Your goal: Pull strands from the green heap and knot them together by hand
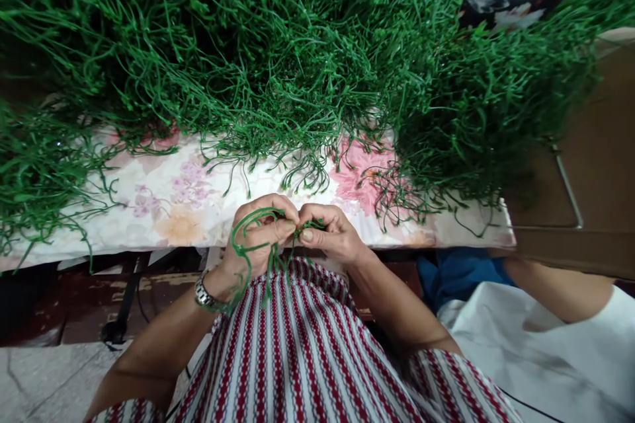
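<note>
My left hand, with a metal watch on its wrist, pinches several thin green plastic stems. They curve over the back of the hand, and some dangle below it. Close beside it, my right hand is closed, thumb against forefinger, on the near end of the same green strands. The fingertips of both hands almost meet above my lap, at the table's front edge. What exactly lies between the fingertips is too small to make out.
A big heap of green artificial stems covers the back of the table and both sides. Under it lies a flowered tablecloth. Cardboard stands at the right. Another person's arm rests beside me, lower right.
</note>
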The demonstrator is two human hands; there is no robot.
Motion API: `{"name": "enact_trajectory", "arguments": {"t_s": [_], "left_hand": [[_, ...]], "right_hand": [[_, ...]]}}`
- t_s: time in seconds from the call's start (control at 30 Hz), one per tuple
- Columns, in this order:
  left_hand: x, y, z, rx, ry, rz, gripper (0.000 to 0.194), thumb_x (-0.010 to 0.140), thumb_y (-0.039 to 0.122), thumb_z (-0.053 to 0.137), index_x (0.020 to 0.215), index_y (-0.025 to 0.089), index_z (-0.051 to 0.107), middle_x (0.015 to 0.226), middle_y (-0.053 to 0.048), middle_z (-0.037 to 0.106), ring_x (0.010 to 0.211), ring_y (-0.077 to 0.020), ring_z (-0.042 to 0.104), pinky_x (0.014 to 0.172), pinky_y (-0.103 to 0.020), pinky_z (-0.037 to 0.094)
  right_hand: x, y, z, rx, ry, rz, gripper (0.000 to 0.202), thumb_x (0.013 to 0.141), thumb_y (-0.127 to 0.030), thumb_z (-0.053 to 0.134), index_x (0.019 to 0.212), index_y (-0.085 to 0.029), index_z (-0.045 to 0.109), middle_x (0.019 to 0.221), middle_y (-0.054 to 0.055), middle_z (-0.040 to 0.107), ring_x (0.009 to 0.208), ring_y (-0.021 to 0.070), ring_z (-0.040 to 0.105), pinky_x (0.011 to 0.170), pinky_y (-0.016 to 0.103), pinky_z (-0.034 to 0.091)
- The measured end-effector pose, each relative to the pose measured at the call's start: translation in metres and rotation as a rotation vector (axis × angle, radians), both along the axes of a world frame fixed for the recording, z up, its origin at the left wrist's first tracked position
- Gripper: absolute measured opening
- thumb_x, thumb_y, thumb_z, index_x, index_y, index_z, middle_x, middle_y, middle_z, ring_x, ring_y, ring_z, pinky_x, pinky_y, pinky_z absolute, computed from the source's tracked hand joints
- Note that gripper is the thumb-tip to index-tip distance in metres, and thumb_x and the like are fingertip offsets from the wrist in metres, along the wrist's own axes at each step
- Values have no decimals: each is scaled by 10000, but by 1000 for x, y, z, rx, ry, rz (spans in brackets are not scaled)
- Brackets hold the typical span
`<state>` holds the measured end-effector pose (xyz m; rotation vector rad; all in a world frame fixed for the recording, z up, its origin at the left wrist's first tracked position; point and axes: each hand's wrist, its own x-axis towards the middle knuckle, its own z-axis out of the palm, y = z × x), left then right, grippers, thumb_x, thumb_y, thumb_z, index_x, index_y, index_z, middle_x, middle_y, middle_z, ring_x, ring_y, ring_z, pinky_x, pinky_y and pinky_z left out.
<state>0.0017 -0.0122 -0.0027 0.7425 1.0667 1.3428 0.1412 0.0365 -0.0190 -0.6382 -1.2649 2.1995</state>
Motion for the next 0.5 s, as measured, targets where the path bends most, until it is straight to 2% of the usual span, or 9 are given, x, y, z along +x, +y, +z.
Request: {"name": "enact_trajectory", "arguments": {"t_s": [0.2, 0.5], "left_hand": [[2, -2, 8, -24, -134, 9, 127, 621, 195, 707, 640, 155, 588, 642, 10, 530, 512, -76, 464, 436, -196, 360], [5, -5, 8, -18, -257, 33, 85, 643, 113, 663, 645, 144, 584, 654, 3, 534, 589, -87, 496, 501, -189, 386]], "right_hand": [[2, 0, -2, 14, 91, 45, 183, 742, -287, 667, 699, -133, 577, 595, -34, 502, 516, 54, 411, 508, 187, 317], [2, -3, 3, 46, 72, 32, 193, 734, -292, 667, 693, -133, 566, 585, -40, 490, 508, 50, 398, 511, 189, 304]]}}
